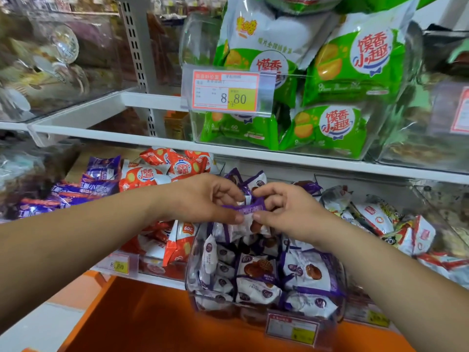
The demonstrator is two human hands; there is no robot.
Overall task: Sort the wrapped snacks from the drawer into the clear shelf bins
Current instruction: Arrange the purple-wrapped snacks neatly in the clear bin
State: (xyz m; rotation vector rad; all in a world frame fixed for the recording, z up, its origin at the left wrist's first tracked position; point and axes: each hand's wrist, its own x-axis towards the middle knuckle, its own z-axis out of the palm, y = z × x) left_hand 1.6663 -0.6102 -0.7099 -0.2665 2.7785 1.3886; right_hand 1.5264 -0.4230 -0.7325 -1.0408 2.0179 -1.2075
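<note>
The left hand [203,199] and right hand [286,212] both pinch one purple-white snack pack [250,208] below the 8.80 tag [225,91].

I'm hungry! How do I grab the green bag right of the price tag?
Probably from the front and above: pinch the green bag by its puffy upper half, which rises above the clear bin; its lower half sits behind the front wall.

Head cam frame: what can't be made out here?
Head view only.
- purple-and-white packet: middle covered by left hand and right hand, which pinch it.
- upper-left bins: blurred, contents unclear.
- lower price tag: print too small and blurred.
- orange surface: cut by the bottom edge; drawer or not, cannot tell.
</note>
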